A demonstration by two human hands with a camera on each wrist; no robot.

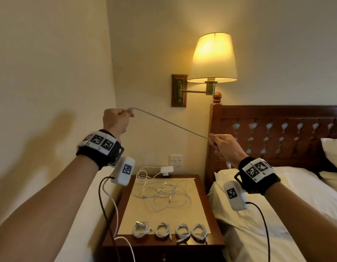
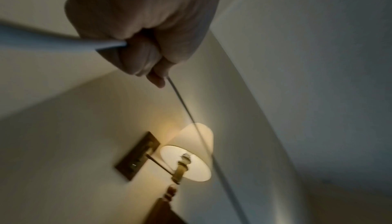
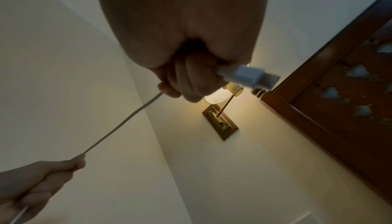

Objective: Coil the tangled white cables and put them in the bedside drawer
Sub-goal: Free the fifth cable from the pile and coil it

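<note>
A white cable [image 1: 169, 124] is stretched taut in the air between both hands, above the bedside table [image 1: 207, 210]. My left hand [image 1: 116, 118] is raised at the left and grips one part of it in a fist [image 2: 146, 55]. My right hand [image 1: 220, 142] pinches the other end lower at the right, and the cable's USB plug [image 3: 248, 76] sticks out of its fingers. The cable's slack hangs down from the left fist [image 1: 114, 210]. On the tabletop lies a tangle of white cables [image 1: 164, 193]. Several coiled cables [image 1: 171, 232] sit in a row at the front edge.
A lit wall lamp [image 1: 213, 59] hangs above the table. A white charger [image 1: 166, 170] is plugged in at the back of the table. A bed with white sheets [image 1: 277, 205] and a wooden headboard [image 1: 277, 129] stands at the right. A drawer knob [image 1: 164, 259] shows at the bottom.
</note>
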